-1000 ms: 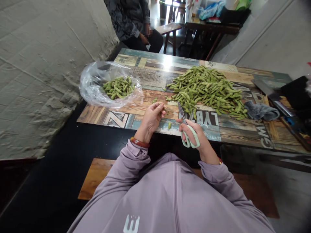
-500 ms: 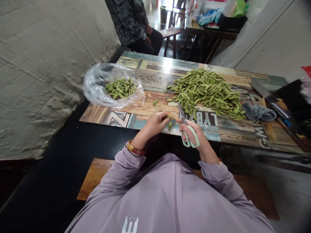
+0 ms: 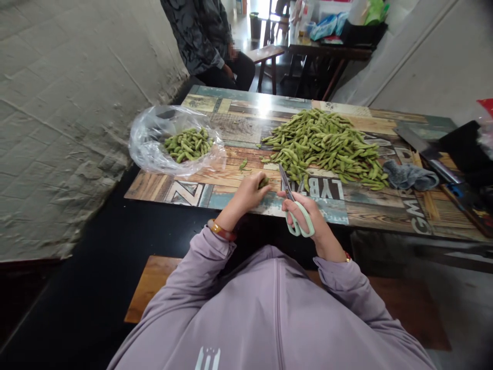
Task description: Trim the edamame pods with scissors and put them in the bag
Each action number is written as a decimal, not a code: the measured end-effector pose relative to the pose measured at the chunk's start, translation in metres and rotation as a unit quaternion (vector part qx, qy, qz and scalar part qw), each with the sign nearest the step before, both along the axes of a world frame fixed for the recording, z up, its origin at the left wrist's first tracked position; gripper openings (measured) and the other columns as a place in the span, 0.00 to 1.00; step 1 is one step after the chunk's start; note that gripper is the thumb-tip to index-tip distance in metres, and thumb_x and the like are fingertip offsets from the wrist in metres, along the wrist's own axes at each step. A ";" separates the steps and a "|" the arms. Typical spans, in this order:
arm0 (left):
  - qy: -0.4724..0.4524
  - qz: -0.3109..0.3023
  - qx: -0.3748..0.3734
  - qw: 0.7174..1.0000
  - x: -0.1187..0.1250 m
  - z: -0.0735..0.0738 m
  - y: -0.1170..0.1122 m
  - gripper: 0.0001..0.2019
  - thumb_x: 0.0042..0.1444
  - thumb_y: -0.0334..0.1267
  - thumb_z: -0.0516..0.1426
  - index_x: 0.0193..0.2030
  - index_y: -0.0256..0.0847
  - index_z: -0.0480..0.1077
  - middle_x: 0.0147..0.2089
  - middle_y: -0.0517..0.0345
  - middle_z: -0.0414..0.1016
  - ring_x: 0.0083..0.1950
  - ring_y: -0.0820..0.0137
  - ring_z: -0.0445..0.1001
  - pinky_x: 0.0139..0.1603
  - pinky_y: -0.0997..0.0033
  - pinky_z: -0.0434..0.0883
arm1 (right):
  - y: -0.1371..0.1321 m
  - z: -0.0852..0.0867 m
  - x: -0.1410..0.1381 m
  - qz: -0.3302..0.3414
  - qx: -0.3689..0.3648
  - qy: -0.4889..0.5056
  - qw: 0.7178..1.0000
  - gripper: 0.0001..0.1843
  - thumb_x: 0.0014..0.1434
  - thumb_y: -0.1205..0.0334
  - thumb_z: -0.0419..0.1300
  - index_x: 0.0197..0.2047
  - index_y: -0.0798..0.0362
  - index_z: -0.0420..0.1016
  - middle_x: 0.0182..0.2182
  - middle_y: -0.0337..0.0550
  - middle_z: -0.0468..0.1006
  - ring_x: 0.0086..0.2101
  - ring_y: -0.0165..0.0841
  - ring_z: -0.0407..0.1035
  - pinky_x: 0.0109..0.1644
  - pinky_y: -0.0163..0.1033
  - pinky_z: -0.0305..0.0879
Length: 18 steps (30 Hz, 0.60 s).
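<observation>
Near the table's front edge, my left hand is closed around a green soybean pod, partly hidden by the fingers. To its right, my right hand grips scissors by their pale green handles, with the blades pointing up and away over the table. Beyond the blades spreads a large heap of soybean pods. On the left lies a clear plastic bag, its mouth open, with a smaller lot of pods inside. One loose pod rests on the wood between bag and heap.
A grey cloth lies right of the heap, near a cleaver and other items at the table's right end. Across the patterned table sits a person in a dark jacket. A rough wall runs along the left.
My left hand has drawn the pod off the table's front edge into its fingers and moved slightly. My right hand still holds the scissors in nearly the same place. The view has shifted slightly.
</observation>
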<state>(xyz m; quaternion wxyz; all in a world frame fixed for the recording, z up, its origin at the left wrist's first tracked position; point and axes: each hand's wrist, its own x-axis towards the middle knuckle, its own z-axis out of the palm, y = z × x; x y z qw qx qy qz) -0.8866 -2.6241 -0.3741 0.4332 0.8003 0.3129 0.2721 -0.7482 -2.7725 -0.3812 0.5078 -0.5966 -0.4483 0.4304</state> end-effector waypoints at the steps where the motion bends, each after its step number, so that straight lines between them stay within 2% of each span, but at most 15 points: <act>1: -0.021 0.008 -0.026 0.999 0.002 0.000 0.004 0.09 0.48 0.32 0.62 0.25 0.40 0.65 0.24 0.64 0.63 0.28 0.73 0.59 0.32 0.73 0.57 | 0.000 0.001 0.000 -0.001 -0.002 0.001 1.000 0.28 0.63 0.42 0.57 0.55 0.56 0.73 0.24 0.35 0.73 0.18 0.26 0.65 0.21 0.32 0.64; 4: -0.082 0.012 -0.113 0.990 0.005 0.001 0.011 0.06 0.49 0.37 0.64 0.30 0.37 0.72 0.27 0.62 0.67 0.29 0.74 0.62 0.32 0.74 0.59 | 0.000 0.001 -0.001 -0.007 -0.014 0.006 1.000 0.28 0.63 0.41 0.57 0.55 0.56 0.73 0.23 0.35 0.72 0.17 0.26 0.65 0.20 0.33 0.64; 8: -0.125 -0.019 -0.219 0.967 -0.002 0.005 0.009 0.13 0.55 0.46 0.61 0.38 0.36 0.77 0.27 0.62 0.67 0.24 0.77 0.59 0.25 0.76 0.55 | 0.001 0.000 -0.002 -0.007 -0.019 0.016 1.000 0.30 0.61 0.40 0.57 0.55 0.55 0.72 0.24 0.36 0.73 0.17 0.26 0.65 0.19 0.33 0.63; 10: -0.143 -0.035 -0.262 0.954 -0.005 0.006 0.006 0.15 0.55 0.49 0.62 0.37 0.36 0.76 0.27 0.61 0.67 0.23 0.79 0.58 0.23 0.77 0.53 | 0.001 -0.001 -0.001 -0.003 -0.017 0.010 1.000 0.30 0.62 0.39 0.57 0.55 0.56 0.72 0.21 0.34 0.71 0.16 0.27 0.64 0.19 0.33 0.62; 13: -0.168 -0.043 -0.302 0.937 -0.005 0.005 0.000 0.17 0.53 0.51 0.64 0.34 0.36 0.74 0.25 0.62 0.67 0.21 0.81 0.56 0.21 0.78 0.51 | 0.001 -0.003 -0.001 0.012 -0.009 -0.002 1.000 0.30 0.63 0.40 0.56 0.56 0.55 0.71 0.21 0.33 0.70 0.18 0.28 0.65 0.21 0.33 0.63; 18: -0.182 -0.048 -0.321 0.928 0.003 0.004 -0.009 0.17 0.53 0.50 0.64 0.31 0.36 0.70 0.23 0.63 0.68 0.20 0.81 0.57 0.20 0.79 0.52 | -0.005 0.002 0.002 0.050 0.011 -0.037 0.998 0.29 0.61 0.41 0.59 0.57 0.52 0.70 0.33 0.38 0.72 0.22 0.27 0.68 0.25 0.34 0.67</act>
